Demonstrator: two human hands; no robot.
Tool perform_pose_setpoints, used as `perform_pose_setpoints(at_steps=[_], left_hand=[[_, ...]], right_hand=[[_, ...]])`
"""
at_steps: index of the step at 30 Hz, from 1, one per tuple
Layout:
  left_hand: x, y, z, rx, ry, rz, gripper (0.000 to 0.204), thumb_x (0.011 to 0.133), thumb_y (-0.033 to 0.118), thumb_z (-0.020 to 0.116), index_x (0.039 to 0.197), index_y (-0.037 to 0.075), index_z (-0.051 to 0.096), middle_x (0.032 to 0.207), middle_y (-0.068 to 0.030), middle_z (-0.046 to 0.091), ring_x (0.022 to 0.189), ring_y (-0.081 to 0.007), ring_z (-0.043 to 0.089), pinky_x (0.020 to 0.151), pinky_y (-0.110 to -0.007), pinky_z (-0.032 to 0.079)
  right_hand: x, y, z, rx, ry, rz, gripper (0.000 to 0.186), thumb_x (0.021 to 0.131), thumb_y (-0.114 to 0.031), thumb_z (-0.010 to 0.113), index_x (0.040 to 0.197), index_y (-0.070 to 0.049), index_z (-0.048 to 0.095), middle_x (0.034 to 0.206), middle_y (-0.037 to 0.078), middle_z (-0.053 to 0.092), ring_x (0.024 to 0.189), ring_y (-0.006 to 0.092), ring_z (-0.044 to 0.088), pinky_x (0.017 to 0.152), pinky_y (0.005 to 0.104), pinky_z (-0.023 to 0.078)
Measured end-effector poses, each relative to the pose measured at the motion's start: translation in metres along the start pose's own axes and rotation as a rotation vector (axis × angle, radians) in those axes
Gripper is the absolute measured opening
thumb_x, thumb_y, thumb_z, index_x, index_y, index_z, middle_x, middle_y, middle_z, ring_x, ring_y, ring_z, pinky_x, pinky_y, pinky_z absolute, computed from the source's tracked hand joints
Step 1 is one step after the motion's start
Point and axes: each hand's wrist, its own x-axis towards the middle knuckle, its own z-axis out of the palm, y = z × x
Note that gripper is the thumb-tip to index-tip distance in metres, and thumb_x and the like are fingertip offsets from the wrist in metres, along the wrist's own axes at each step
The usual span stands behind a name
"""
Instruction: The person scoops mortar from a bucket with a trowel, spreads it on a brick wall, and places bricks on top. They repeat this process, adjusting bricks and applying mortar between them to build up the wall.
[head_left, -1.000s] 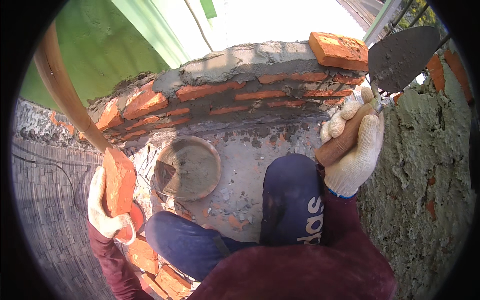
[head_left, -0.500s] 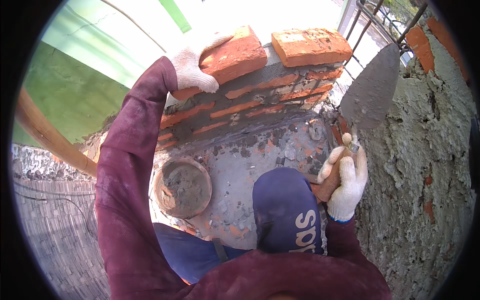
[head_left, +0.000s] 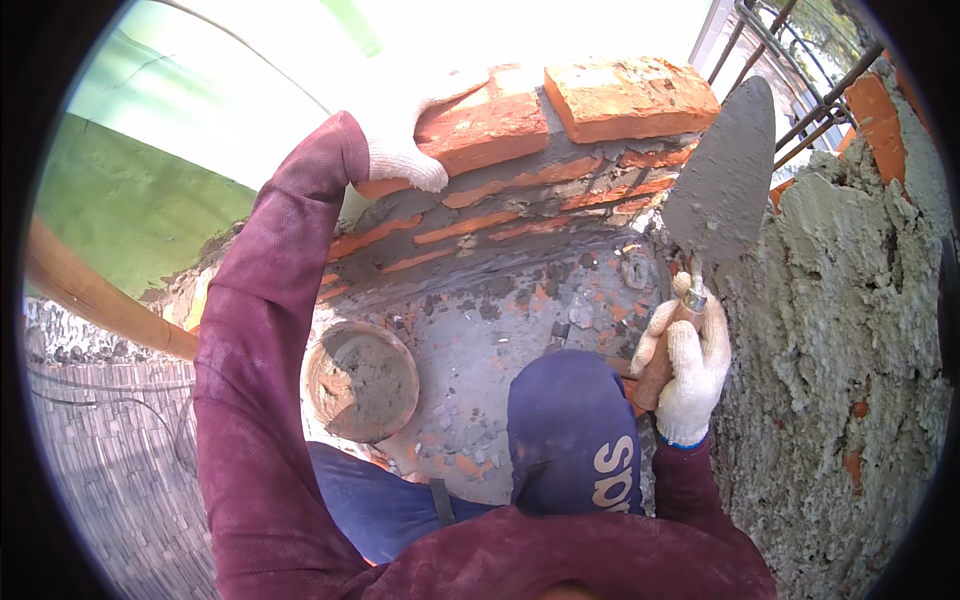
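In a white knit glove, my left hand (head_left: 400, 140) grips an orange brick (head_left: 485, 128) on top of the low brick wall (head_left: 490, 215), thumb on its near face and fingers over the top. Another brick (head_left: 630, 97) lies on the wall just to its right, with a narrow gap between them. My right hand (head_left: 690, 365), gloved too, is wrapped round the wooden handle of a trowel (head_left: 725, 170). The trowel's broad blade points up and away, smeared with grey mortar, near the wall's right end.
A round bucket of mortar (head_left: 362, 382) stands on the debris-strewn floor (head_left: 465, 350) by my legs. Rough, mortar-covered masonry (head_left: 820, 370) rises at the right, with metal bars (head_left: 820, 110) behind. At the left, a bamboo pole (head_left: 100, 295) slants before a green wall (head_left: 150, 195).
My left hand and its brick sit slightly farther right and lower in the picture. The trowel blade has swung a little to the left. Both grips stay the same.
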Motion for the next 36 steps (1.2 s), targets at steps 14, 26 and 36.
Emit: perform_pose_setpoints(at_steps=[14, 26, 36], left_hand=[[-0.006, -0.006, 0.003, 0.112, -0.051, -0.083, 0.114, 0.069, 0.04, 0.089, 0.166, 0.014, 0.036, 0.163, -0.0181, 0.047, 0.126, -0.0276, 0.063, 0.104, -0.043, 0.053], [-0.049, -0.064, 0.043, 0.204, 0.459, 0.085, 0.083, 0.081, 0.045, 0.084, 0.155, 0.022, 0.056, 0.163, -0.0143, 0.048, 0.151, -0.0356, 0.043, 0.124, -0.048, 0.036], [-0.043, -0.062, 0.045, 0.236, 0.501, 0.134, 0.083, 0.079, 0.063, 0.081, 0.151, 0.025, 0.06, 0.161, -0.0151, 0.048, 0.148, -0.0378, 0.044, 0.123, -0.051, 0.037]], right_hand=[[0.065, -0.057, 0.032, -0.891, -0.166, -0.59, 0.05, 0.099, -0.017, 0.064, 0.144, 0.002, 0.056, 0.123, 0.023, 0.069, 0.107, 0.0358, 0.07, 0.093, 0.0426, 0.055], [0.136, -0.111, 0.122, -1.194, -0.439, -1.117, 0.037, 0.105, -0.025, 0.06, 0.135, -0.004, 0.064, 0.122, 0.019, 0.07, 0.111, 0.0334, 0.069, 0.096, 0.0407, 0.053], [0.126, -0.125, 0.139, -1.334, -0.385, -0.621, 0.037, 0.103, -0.019, 0.062, 0.135, -0.001, 0.065, 0.118, 0.017, 0.073, 0.105, 0.0224, 0.071, 0.094, 0.0346, 0.054]])
